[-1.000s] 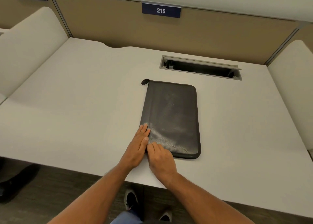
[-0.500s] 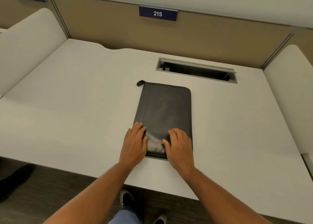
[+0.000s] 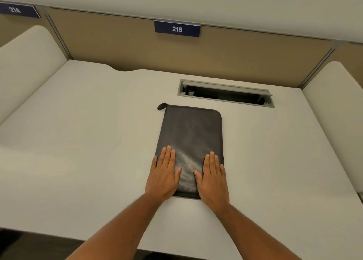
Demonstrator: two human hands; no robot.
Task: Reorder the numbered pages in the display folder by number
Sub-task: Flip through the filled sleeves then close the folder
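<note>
- Head view: you look down at a pale, off-white desk (image 3: 78, 141) closed in by tan partition panels.
- A closed, black, leather-like rectangular display folder (image 3: 191, 134) with rounded corners lies flat at the middle of the desk, its long sides running away from you.
- A small black zipper tab (image 3: 161, 106) sticks out at the folder's far left corner.
- Your left hand (image 3: 164, 175) lies flat, fingers straight and close together, on the folder's near left part, its outer edge over the folder's left side.
- Your right hand (image 3: 213, 178) lies flat the same way on the near right part; the thumbs point toward each other, apart.
- Beyond the folder, a grey-framed cable slot (image 3: 225, 93) is open in the desk.
- A dark blue sign reading 215 (image 3: 177, 29) hangs on the back panel; another reading 214 (image 3: 18, 10) sits far left.
</note>
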